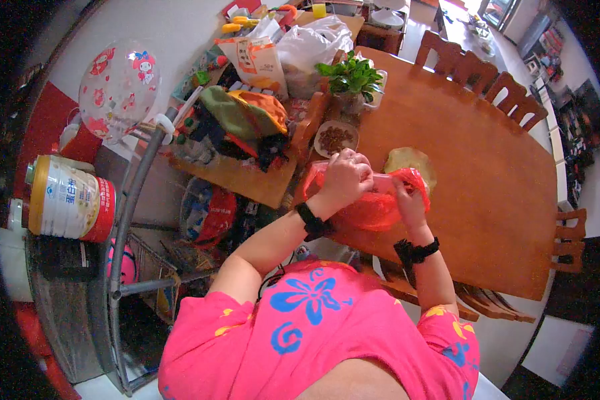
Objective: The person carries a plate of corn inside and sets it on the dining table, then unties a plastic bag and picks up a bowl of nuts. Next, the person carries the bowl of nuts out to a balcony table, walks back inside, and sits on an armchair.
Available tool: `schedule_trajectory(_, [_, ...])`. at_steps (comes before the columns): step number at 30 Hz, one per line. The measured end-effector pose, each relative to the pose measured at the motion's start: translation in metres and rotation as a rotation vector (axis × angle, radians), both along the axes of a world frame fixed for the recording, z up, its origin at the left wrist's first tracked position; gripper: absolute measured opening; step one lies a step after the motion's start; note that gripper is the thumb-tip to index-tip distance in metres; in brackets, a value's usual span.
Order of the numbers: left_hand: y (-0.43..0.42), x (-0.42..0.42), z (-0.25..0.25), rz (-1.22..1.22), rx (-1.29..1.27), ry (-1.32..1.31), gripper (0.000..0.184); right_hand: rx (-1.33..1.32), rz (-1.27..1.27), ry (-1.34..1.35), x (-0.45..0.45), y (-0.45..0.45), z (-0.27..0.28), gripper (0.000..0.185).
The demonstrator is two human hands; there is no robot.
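A thin red plastic bag (367,212) is stretched between my two hands over the near left edge of the wooden table (487,187). My left hand (345,179) has its fingers curled round the bag's left upper part. On the right side, my right hand (410,200) pinches the bag's rim between thumb and fingers. What the bag holds, if anything, cannot be made out. Just beyond it lies a round yellowish flat item (410,160). A white bowl of small brown pieces (335,139) stands past my left hand.
A leafy green plant (353,77) stands at the table's far left. Wooden chairs (473,70) line the far side. On the left are a cluttered wooden bench (267,183), a metal frame (137,193), a large tub (70,199) and a clear balloon (119,90).
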State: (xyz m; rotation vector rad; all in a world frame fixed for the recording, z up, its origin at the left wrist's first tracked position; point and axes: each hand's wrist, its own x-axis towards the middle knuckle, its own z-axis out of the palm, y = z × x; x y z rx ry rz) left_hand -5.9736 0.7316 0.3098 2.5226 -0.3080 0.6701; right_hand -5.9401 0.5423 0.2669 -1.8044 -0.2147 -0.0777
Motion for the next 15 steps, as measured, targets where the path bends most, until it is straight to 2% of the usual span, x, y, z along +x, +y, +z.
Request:
schedule_trajectory(4, [0.011, -0.002, 0.004, -0.019, 0.064, 0.017, 0.01, -0.027, -0.001, -0.066, 0.013, -0.006, -0.025, 0.009])
schedule_trajectory(6, [0.015, -0.004, 0.007, -0.021, 0.094, -0.003, 0.008, -0.183, 0.007, -0.109, 0.014, -0.009, -0.027, 0.018])
schedule_trajectory(13, [0.041, -0.01, 0.01, -0.03, 0.103, -0.017, 0.007, -0.13, 0.017, -0.128, 0.011, -0.005, -0.012, 0.02])
schedule_trajectory(15, [0.051, -0.011, 0.007, 0.02, 0.111, -0.049, 0.005, -0.042, 0.0, -0.049, 0.007, -0.003, 0.002, 0.02])
